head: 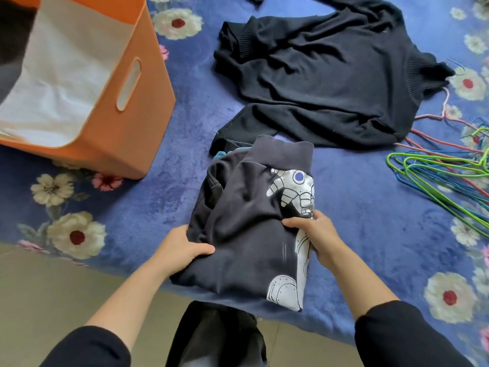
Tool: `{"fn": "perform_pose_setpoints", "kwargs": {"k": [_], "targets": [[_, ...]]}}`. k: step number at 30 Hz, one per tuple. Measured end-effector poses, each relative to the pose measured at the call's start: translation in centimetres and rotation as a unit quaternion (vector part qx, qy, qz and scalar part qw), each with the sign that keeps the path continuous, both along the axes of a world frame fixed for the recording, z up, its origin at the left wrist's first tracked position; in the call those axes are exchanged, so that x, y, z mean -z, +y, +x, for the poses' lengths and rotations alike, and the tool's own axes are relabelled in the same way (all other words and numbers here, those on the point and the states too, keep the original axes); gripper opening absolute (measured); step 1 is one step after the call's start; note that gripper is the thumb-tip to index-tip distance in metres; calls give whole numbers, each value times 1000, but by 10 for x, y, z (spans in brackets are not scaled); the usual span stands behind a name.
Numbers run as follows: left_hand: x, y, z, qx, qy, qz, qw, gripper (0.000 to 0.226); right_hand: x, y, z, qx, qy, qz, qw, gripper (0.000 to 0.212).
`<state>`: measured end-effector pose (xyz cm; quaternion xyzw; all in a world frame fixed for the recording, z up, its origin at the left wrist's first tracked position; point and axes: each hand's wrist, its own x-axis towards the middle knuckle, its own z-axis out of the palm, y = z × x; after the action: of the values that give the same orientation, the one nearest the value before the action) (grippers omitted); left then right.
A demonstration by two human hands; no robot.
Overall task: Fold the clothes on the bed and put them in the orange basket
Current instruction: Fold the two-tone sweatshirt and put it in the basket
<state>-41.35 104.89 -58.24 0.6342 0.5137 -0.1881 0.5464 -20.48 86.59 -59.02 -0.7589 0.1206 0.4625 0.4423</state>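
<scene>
A folded dark sweatshirt [246, 223] with a white astronaut print lies near the bed's front edge. My left hand [182, 249] grips its left edge, thumb on top and fingers under the fabric. My right hand [312, 234] holds its right side, fingers curled into the cloth by the print. A black ribbed sweater [322, 75] lies spread out and unfolded behind it. The orange basket [119, 109] stands at the upper left, white-lined, with a slot handle; something dark shows in its far corner.
The bed is covered by a blue blanket [370, 213] with white and pink flowers. A heap of green, blue and red wire hangers [444, 170] lies at the right. Beige floor [39, 287] and my dark trousers show below the bed edge.
</scene>
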Motion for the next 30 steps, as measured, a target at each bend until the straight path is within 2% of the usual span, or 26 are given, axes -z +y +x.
{"fn": "perform_pose_setpoints", "kwargs": {"k": [2, 4, 6, 7, 9, 11, 12, 13, 14, 16, 17, 18, 20, 21, 24, 28, 30], "targets": [[-21, 17, 10, 46, -52, -16, 997, 19, -9, -4, 1, 19, 48, 60, 997, 43], [-46, 37, 22, 91, -91, -4, 992, 17, -16, -14, -3, 23, 101, 104, 989, 46], [-66, 60, 32, 135, -95, 42, 985, 17, -20, -27, -14, -16, 173, 109, 979, 47], [-71, 70, 35, 157, -90, 82, 980, 21, -21, -32, -21, -48, 213, 100, 971, 47], [-67, 83, 36, 185, -90, 218, 954, 44, -20, -39, -35, -83, 255, 72, 961, 52], [-50, 80, 29, 148, -69, 356, 920, 64, -13, -38, -38, -55, 198, 44, 978, 68], [-41, 72, 23, 96, -44, 384, 917, 75, -9, -37, -35, -8, 154, 40, 987, 70], [-30, 60, 15, 25, -22, 371, 928, 88, -7, -34, -31, 47, 119, 43, 991, 65], [-19, 47, 6, -59, -7, 322, 945, 101, -5, -29, -25, 93, 96, 52, 990, 57], [1, 14, -14, -230, -17, 165, 959, 114, -7, -18, -19, 123, 80, 74, 986, 43], [8, -2, -22, -294, -37, 91, 951, 110, -8, -12, -17, 117, 80, 81, 987, 41], [12, -14, -29, -338, -45, 36, 939, 97, -7, -7, -17, 110, 84, 85, 987, 45], [14, -27, -35, -375, -57, -28, 925, 64, -6, 0, -19, 106, 105, 71, 986, 62], [14, -25, -35, -388, -64, -53, 918, 56, -8, 2, -19, 103, 123, 68, 985, 63], [2, -12, -27, -430, -102, -176, 880, 38, -19, 12, -18, 74, 152, 79, 982, 44], [-42, -1, -20, -411, -123, -218, 877, 30, -51, 14, -14, 47, 127, 81, 987, 37], [-67, 0, -19, -390, -136, -230, 881, 31, -72, 8, -8, 16, 97, 74, 992, 20]]}}
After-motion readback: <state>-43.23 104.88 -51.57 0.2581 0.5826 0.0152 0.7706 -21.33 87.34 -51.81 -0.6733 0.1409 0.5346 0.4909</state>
